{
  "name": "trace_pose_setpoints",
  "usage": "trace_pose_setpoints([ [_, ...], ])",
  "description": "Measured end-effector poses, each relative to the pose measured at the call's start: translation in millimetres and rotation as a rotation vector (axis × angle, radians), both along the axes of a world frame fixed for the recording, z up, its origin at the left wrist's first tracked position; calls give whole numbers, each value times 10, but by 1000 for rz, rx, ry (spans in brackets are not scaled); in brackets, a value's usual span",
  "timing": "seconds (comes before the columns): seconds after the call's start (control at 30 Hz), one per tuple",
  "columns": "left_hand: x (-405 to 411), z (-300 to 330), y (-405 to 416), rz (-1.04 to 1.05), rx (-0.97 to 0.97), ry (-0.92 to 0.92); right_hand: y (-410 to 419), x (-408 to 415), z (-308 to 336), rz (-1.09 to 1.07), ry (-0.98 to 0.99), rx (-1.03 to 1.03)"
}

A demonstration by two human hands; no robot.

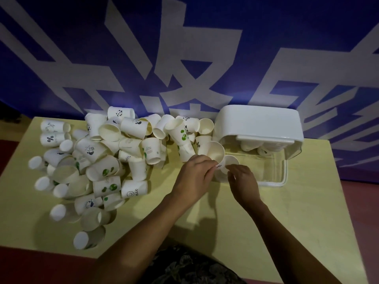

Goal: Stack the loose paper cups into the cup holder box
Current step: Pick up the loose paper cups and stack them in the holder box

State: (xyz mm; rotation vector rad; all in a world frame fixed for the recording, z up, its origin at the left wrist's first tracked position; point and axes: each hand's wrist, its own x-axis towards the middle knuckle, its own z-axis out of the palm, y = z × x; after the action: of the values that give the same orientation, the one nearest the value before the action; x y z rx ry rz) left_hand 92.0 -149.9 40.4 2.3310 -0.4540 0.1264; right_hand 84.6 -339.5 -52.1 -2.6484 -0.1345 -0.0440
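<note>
A big heap of loose white paper cups covers the left and middle of the pale table. The cup holder box stands at the right, a clear tray with its white lid raised; a few cups lie at its back. My left hand grips a tilted paper cup by its base, mouth turned up. My right hand is beside it, fingers curled near a second cup at the tray's left edge; whether it holds that cup is unclear.
The pale yellow table has bare surface in front of and right of the box. A blue banner with large white shapes hangs right behind the table. Some cups lie near the table's front left edge.
</note>
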Motion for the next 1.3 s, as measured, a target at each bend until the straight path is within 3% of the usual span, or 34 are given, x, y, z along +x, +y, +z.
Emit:
trace_pose_setpoints([
  [0.17,32,-163,-346,-119,65,-46,-272,-224,25,-120,-41,132],
  [0.47,284,-727,-657,-225,462,251,-487,-499,106,-120,15,126],
  [0.53,297,-752,-703,-147,411,281,-449,-501,116,-105,30,126],
  [0.73,287,-561,-291,147,204,151,-13,-358,216,-13,82,220],
  [0.83,319,-539,219,402,86,187,334,-167,187,-25,263,345],
  [0.97,413,-519,828,528,164,184,755,115,57,-182,548,638],
  [1.1,566,-568,1224,481,274,284,1096,393,2,-572,832,1111],
  [1.3,739,-679,1401,395,308,400,1281,818,-237,-789,921,1231],
])
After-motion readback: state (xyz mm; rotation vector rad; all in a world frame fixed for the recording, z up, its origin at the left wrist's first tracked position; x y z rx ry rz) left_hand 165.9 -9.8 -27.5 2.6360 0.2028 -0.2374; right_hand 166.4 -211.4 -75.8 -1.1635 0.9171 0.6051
